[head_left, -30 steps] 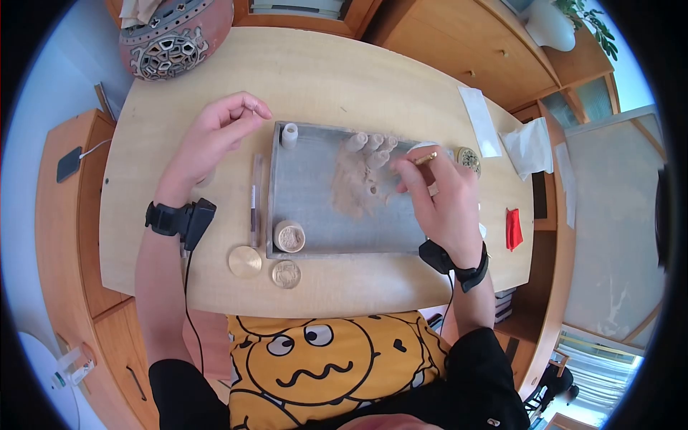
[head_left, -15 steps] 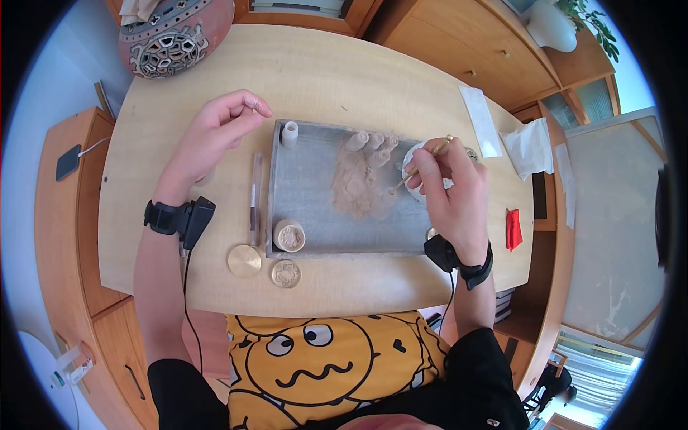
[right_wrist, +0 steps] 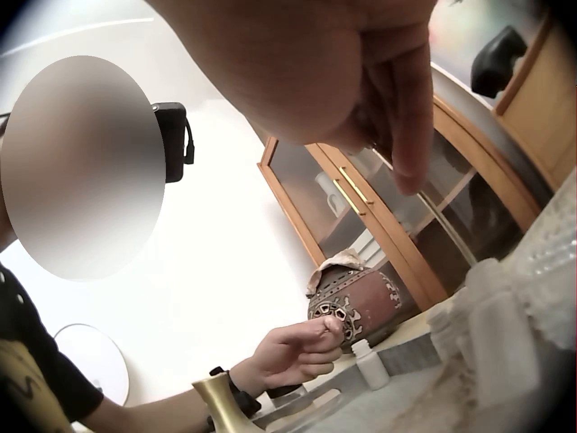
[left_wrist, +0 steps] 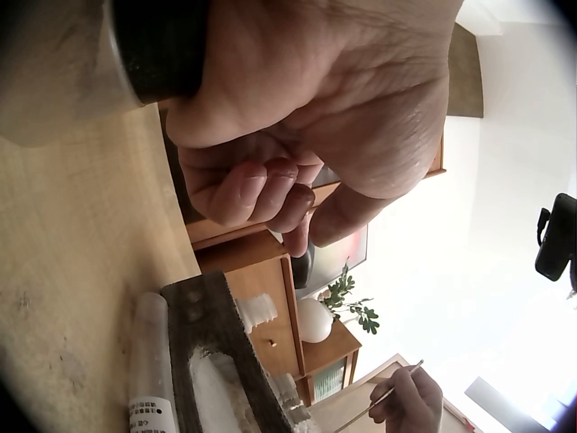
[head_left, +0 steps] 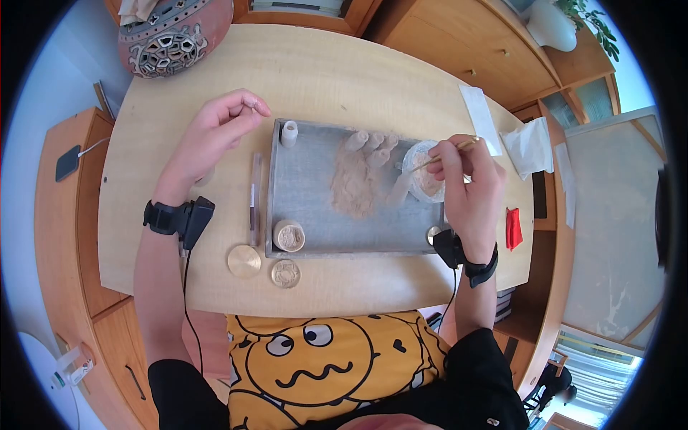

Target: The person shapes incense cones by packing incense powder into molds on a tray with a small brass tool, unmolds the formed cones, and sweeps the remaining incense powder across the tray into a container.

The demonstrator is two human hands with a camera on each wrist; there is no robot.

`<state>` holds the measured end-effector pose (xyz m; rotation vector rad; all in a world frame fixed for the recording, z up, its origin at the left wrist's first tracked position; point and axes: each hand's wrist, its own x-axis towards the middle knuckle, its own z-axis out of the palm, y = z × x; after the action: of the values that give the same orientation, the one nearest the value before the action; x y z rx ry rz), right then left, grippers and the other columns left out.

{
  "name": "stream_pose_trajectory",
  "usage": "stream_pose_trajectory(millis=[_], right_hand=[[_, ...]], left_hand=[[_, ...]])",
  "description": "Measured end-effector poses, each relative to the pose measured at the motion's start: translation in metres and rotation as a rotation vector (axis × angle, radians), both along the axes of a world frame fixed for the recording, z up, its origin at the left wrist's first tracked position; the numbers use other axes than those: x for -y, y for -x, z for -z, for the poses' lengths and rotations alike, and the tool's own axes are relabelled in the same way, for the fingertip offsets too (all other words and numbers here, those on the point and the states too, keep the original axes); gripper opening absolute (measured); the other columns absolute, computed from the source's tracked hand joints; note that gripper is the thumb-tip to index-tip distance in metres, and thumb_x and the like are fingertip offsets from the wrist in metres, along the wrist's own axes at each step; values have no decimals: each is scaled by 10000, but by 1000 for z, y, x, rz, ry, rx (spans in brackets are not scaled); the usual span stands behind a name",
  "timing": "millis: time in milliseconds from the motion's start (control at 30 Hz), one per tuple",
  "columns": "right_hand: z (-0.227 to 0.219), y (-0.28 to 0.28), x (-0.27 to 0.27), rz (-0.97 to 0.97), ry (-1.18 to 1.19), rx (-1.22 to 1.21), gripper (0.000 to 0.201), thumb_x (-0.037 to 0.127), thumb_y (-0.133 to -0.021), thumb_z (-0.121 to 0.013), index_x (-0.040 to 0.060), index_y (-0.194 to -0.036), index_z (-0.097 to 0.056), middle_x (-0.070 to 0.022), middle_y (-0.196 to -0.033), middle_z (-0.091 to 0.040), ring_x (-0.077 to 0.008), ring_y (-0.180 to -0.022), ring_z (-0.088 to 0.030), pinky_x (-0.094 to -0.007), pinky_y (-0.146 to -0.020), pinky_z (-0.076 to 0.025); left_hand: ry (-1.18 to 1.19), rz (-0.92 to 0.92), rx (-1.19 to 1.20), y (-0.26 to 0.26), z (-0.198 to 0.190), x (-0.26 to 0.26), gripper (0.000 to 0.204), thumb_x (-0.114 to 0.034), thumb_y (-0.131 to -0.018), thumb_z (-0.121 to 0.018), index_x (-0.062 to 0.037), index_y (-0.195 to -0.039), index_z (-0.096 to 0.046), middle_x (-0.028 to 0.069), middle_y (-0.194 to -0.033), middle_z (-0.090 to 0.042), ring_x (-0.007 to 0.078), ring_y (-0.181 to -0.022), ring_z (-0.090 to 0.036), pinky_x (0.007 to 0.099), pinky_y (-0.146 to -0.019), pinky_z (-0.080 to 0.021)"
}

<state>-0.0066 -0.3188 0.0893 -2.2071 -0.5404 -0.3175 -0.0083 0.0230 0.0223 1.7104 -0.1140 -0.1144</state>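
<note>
I have the right hand (head_left: 469,183) pinching a thin golden tool (head_left: 428,164) between thumb and forefinger, slanting down over the rim of the white bowl (head_left: 416,152) toward the tray's far right corner. Its tip meets a pale, blurred bottle (head_left: 400,189) just left of the bowl; I can't tell whether the tip sits inside the neck. I take the pen-like hold as chosen for fine control and to keep fingers clear of the powder (head_left: 351,190). The left hand (head_left: 222,129) hangs loosely curled, holding nothing I can see, past the tray's far left corner, probably out of the way.

Dusty bottles (head_left: 357,140) cluster by the far edge of the tray (head_left: 315,193), perhaps grouped to leave working room; the tray presumably keeps powder off the counter (head_left: 344,287). One cleaner bottle (head_left: 289,135) stands in the tray's far left corner, a jar (head_left: 289,248) in its near left.

Against half a second ago, the right hand has shifted rightward, the tip has left the powder's edge, and more of the bowl shows. The left hand has barely moved.
</note>
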Motion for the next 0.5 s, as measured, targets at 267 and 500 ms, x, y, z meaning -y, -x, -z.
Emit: stream_pose_trajectory(millis=[267, 500], right_hand=[[-1, 7, 7, 34, 42, 124, 46, 0, -959, -603, -34, -929, -595, -107, -807, -725, -171, -708, -743, -257, -616, -563], [-3, 12, 9, 9, -30, 102, 33, -33, -948, -601, -30, -915, -598, -108, -842, -728, -162, -704, -741, -255, -621, -563]], left_hand=[[26, 13, -12, 2, 1, 0, 116, -155, -1002, -563, -78, -1058, -628, -93, -768, -440, 0, -617, -315, 192, -538, -235], [29, 12, -6, 1, 1, 0, 120, -154, -1000, -565, -77, -1066, -629, -95, -763, -425, 2, -616, -314, 193, -538, -234]])
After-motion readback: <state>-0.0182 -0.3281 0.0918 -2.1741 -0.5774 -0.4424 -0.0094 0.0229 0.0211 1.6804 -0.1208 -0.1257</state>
